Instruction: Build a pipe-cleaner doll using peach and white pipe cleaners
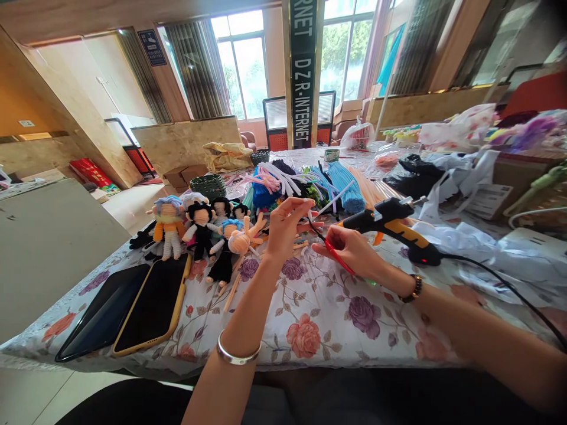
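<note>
My left hand (286,227) is raised over the table with its fingertips pinched on a pale pipe cleaner (335,198), which slants up to the right. My right hand (352,251) is closed around red-handled scissors (337,256), their dark blades pointing up-left to just below the left fingertips. Whether the blades touch the stem is too small to tell. Just beyond the right hand lies a black and yellow glue gun (387,223), a small red light glowing on it. Left of my left hand is a group of pipe-cleaner dolls (201,227), one with bare peach limbs (241,241).
Two phones (150,307) lie at the table's front left. Bundles of coloured pipe cleaners (345,186) are piled behind my hands. White plastic wrapping (473,248) and a cardboard box (518,177) are at the right. The glue gun's black cord (500,277) runs off right.
</note>
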`<state>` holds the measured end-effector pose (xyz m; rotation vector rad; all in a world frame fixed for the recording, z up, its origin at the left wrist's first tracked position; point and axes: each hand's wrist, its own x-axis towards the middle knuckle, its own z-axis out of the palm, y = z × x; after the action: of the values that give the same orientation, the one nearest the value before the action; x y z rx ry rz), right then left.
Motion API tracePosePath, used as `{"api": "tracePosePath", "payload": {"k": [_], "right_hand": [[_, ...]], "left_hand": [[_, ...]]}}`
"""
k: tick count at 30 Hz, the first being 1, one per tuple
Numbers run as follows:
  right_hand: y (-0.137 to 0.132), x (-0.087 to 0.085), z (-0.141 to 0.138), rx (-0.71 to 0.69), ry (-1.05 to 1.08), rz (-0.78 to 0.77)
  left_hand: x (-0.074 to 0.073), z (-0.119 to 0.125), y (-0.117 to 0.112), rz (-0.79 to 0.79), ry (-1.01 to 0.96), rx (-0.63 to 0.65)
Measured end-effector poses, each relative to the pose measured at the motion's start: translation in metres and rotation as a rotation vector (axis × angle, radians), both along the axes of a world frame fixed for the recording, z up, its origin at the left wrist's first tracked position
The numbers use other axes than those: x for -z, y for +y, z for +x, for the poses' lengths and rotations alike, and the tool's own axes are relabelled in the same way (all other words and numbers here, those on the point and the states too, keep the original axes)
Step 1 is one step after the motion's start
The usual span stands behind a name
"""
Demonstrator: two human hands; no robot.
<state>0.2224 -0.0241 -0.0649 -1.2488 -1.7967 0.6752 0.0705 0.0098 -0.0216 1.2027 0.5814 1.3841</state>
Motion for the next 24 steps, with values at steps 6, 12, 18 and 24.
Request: {"api": "tracePosePath", "payload": {"k": [6,12,18,24], "right_hand": [[-0.0001,-0.0013,-0.0008,0.01,0.004,0.003],[-0.0003,-0.0025,-0.0016,0.029,-0.012,0.015],[-0.0019,-0.002,-0.0024,0.03,-0.003,0.027],[-0.0007,-0.0006,-0.0023,0.025,0.028,0.028]], "left_hand": [[-0.0006,0.0006,-0.001,0.003,0.0,-0.002],[-0.0019,0.0009,-0.0025,-0.004,0.0,-0.006],[-0.0024,0.0014,-0.0027,-0.007,-0.007,-0.006],[-0.0033,0.0016,-0.0042,-0.007,-0.009,-0.001]]}}
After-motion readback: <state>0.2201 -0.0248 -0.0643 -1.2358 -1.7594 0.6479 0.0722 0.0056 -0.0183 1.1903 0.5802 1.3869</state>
